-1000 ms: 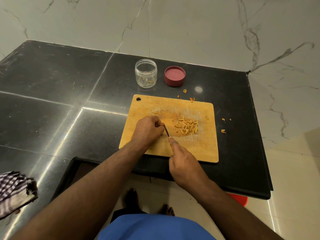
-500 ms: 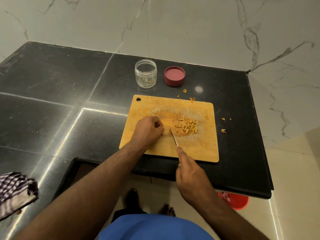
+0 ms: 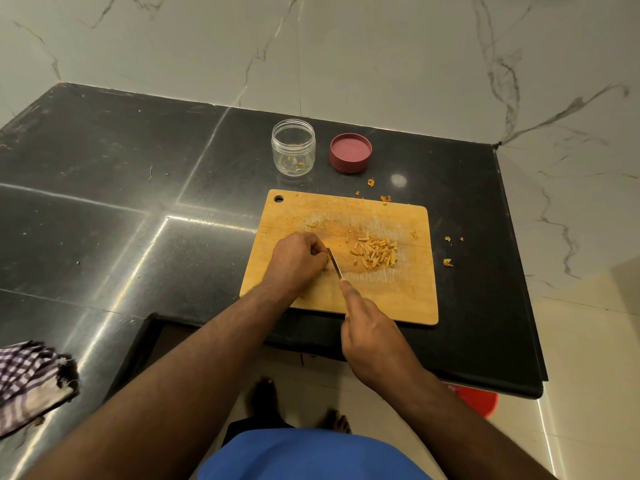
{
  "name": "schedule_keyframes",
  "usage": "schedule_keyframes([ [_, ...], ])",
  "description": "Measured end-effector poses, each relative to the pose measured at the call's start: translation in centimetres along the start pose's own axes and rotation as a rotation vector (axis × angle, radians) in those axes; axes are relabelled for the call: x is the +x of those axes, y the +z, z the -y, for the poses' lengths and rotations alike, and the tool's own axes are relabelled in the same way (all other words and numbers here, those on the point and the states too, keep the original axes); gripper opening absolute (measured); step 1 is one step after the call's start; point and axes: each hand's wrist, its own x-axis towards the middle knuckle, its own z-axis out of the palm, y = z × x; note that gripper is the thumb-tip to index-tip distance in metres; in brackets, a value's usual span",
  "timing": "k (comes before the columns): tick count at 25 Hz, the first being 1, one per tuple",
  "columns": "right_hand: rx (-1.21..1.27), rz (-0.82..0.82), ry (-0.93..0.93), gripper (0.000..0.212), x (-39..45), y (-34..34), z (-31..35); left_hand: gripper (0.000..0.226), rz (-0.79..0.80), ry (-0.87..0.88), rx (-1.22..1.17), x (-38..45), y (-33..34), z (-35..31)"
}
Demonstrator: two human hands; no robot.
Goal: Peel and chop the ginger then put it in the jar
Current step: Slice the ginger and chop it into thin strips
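A wooden cutting board (image 3: 398, 299) lies on the black counter. A pile of chopped ginger strips (image 3: 375, 254) sits right of its middle. My left hand (image 3: 299, 259) is curled on the board's left part, holding down something hidden under the fingers. My right hand (image 3: 372, 336) grips a knife (image 3: 335, 263) with the forefinger along its spine; the blade tip is against my left fingers. The open clear jar (image 3: 293, 147) stands behind the board, holding a few ginger bits.
A red lid (image 3: 350, 152) lies upside down right of the jar. Ginger scraps (image 3: 447, 262) are scattered on the counter (image 3: 138, 209) around the board. A checked cloth (image 3: 31, 379) lies at the near left. The marble wall rises behind; a red tub (image 3: 476, 401) is on the floor.
My right hand pulled the knife back and to the right half a second ago, and has now brought the blade back against my left fingers. My left hand stayed in place.
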Motion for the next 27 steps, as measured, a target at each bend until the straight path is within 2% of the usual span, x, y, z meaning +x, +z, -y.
schedule_keyframes([
  [8, 0.012, 0.06, 0.044, 0.058, 0.7, 0.0, 0.2, 0.008, -0.022, -0.01, -0.008, 0.0, 0.2, -0.2],
  [13, 0.02, 0.023, 0.055, 0.058, -2.3, 0.4, -0.2, 0.009, -0.021, -0.023, -0.009, -0.1, 0.3, -0.2],
  [18, 0.011, -0.082, 0.003, 0.058, -1.9, -0.2, -0.7, 0.01, -0.007, -0.008, 0.013, -0.1, 0.1, -0.1],
  [27, 0.03, 0.038, 0.034, 0.058, 0.5, 0.2, -0.1, 0.012, -0.035, -0.012, 0.018, -0.1, 0.4, 0.0],
])
